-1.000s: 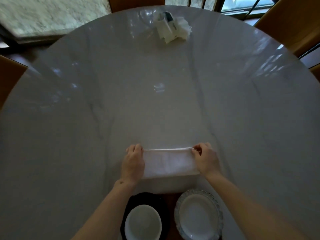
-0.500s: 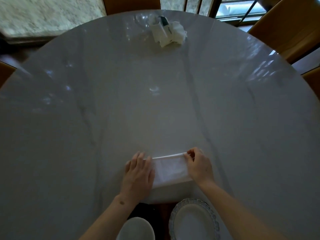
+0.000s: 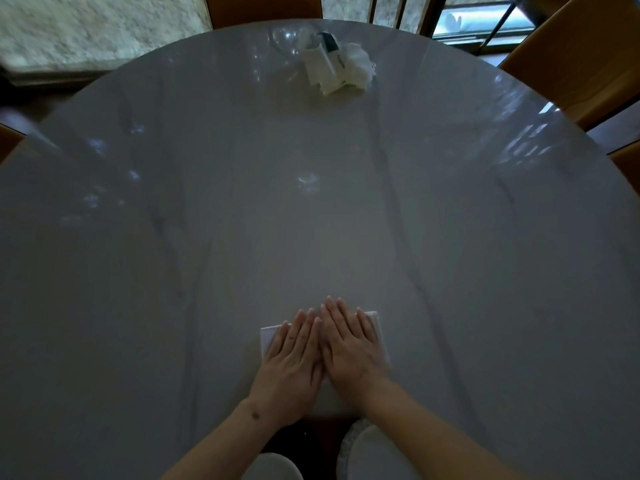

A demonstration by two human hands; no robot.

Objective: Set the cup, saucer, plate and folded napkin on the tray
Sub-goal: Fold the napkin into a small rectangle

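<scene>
A white folded napkin (image 3: 267, 341) lies flat on the marble table near its front edge. My left hand (image 3: 291, 358) and my right hand (image 3: 349, 344) rest side by side on top of it, palms down, fingers straight and close together, covering most of it. Only its left strip and right edge (image 3: 377, 327) show. Below the table's edge, at the bottom of the view, a white plate with a patterned rim (image 3: 367, 455) shows between my forearms, and a white round dish (image 3: 273, 467) sits to its left on something dark. No tray is in view.
The round marble table (image 3: 311, 220) fills the view. A tissue packet with crumpled white tissues (image 3: 334, 69) lies at its far edge, beside a clear glass object (image 3: 285, 38). Orange-brown chairs (image 3: 575, 53) stand around the table, with windows behind.
My hands let go of the napkin's far corners and came together, now lying flat on it. The napkin looks narrower than a second ago. The view tilted up, so the dishes sank toward the bottom.
</scene>
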